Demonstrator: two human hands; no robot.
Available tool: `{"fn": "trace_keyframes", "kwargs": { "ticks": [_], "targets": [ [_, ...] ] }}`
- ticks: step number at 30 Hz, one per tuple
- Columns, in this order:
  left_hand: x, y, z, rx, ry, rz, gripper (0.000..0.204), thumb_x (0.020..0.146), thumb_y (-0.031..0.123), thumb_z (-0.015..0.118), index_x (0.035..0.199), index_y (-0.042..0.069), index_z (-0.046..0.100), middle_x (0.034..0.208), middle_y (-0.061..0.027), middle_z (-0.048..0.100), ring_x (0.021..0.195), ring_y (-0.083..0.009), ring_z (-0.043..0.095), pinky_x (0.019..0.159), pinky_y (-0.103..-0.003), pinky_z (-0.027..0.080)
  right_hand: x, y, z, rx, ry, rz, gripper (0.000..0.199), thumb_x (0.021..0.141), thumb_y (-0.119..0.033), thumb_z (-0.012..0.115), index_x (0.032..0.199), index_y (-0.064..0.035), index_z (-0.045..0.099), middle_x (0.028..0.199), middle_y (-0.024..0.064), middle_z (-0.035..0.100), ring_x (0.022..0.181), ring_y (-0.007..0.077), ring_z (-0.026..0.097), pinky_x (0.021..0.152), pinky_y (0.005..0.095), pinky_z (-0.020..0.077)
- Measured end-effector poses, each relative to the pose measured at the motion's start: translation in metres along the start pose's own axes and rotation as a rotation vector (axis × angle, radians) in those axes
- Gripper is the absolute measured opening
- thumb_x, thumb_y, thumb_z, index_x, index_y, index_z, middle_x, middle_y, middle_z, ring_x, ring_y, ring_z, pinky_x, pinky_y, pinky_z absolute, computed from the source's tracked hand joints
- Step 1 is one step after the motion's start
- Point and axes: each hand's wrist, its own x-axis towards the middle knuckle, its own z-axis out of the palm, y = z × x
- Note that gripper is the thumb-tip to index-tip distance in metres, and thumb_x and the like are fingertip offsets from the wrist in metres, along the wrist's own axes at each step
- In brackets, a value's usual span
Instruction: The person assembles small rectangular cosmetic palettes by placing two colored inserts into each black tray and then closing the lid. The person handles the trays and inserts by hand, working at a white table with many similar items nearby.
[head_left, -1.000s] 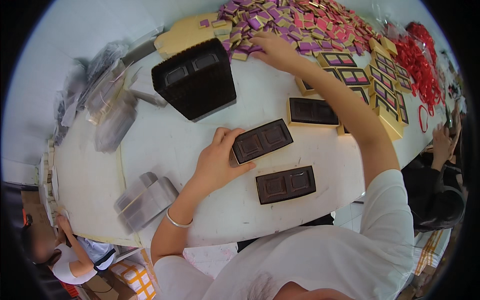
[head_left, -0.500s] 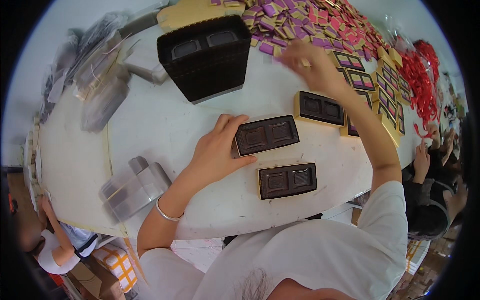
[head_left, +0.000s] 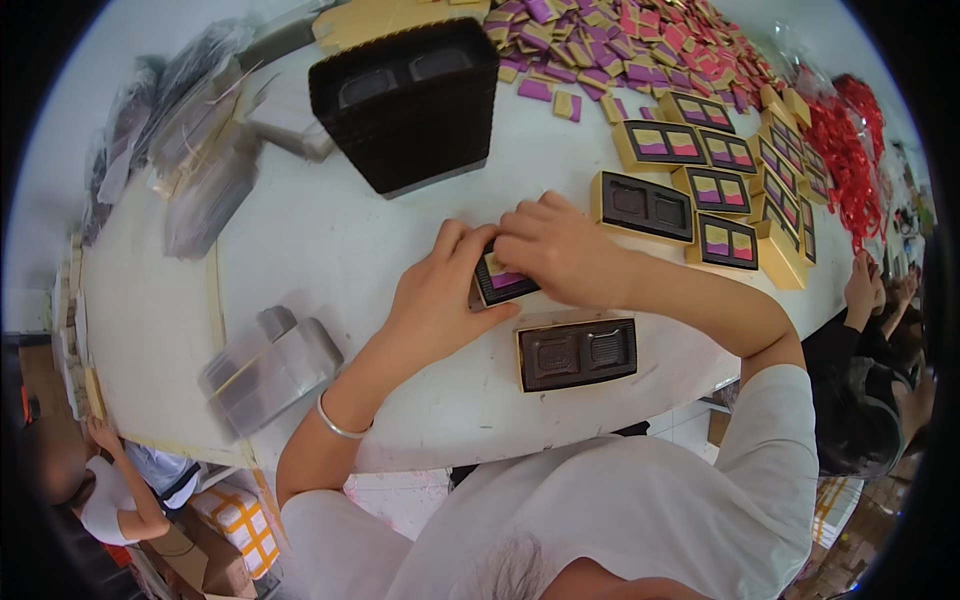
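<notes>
My left hand [head_left: 430, 295] is closed around the left end of a gold box with a black two-well insert [head_left: 489, 288]. A small purple-and-gold wrapped piece [head_left: 508, 279] lies in or over its left well. Curled over this box is my right hand [head_left: 555, 250], its fingers pressed on the wrapped piece; it hides the right half of the box. Just below sits another gold box with bare wells [head_left: 577, 355]. A third unfilled box [head_left: 645, 207] stands to the right, above my right forearm.
A tall black stack of inserts [head_left: 405, 120] stands at the back left. Loose wrapped pieces [head_left: 620, 45] are heaped behind, with filled boxes [head_left: 720, 190] and red ribbons [head_left: 855, 150] at the right. Clear plastic trays [head_left: 270, 370] lie left. People work at both sides.
My right hand has come from the heap of wrapped pieces down to the box in my left hand. A purple-and-gold piece now shows there.
</notes>
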Motion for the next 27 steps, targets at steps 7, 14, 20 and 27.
{"fn": "trace_keyframes", "kwargs": {
  "ticks": [7,14,20,27],
  "targets": [
    [-0.001,0.0,-0.001,-0.059,-0.024,-0.045,0.069,0.067,0.024,0.079,0.124,0.008,0.044,0.11,-0.0106,0.046,0.087,-0.0288,0.06,0.074,-0.037,0.05,0.027,0.092,-0.057,0.103,0.387,0.391,0.024,0.084,-0.019,0.066,0.099,-0.0004,0.061,0.089,0.0083,0.062,0.082,0.0202,0.058,0.075,0.0308,0.0464],
    [-0.001,-0.005,-0.001,-0.02,-0.024,0.077,0.077,0.07,0.035,0.079,0.13,0.007,0.042,0.116,-0.0103,0.046,0.083,-0.0227,0.058,0.072,-0.032,0.05,0.037,0.162,-0.025,-0.406,0.125,0.403,0.029,0.084,-0.02,0.063,0.106,-0.0022,0.061,0.098,0.0136,0.06,0.095,0.0319,0.059,0.081,0.0388,0.0479],
    [-0.001,-0.001,-0.012,-0.184,-0.001,0.05,0.073,0.075,0.034,0.076,0.133,0.008,0.04,0.118,-0.0081,0.046,0.07,-0.0161,0.048,0.067,-0.027,0.045,0.051,0.18,-0.028,-0.729,-0.131,0.198,0.021,0.083,-0.019,0.061,0.091,-0.0004,0.062,0.094,0.0132,0.061,0.088,0.0328,0.058,0.077,0.0401,0.0473],
    [-0.004,0.002,-0.02,-0.296,0.179,0.07,0.056,0.085,0.022,0.067,0.133,0.008,0.042,0.113,-0.0056,0.051,0.067,-0.0064,0.044,0.064,-0.021,0.041,0.034,0.092,-0.074,0.414,0.212,0.642,0.028,0.089,-0.024,0.055,0.087,0.0029,0.063,0.081,0.0055,0.062,0.075,0.0144,0.058,0.073,0.0302,0.0445]
  ]
}}
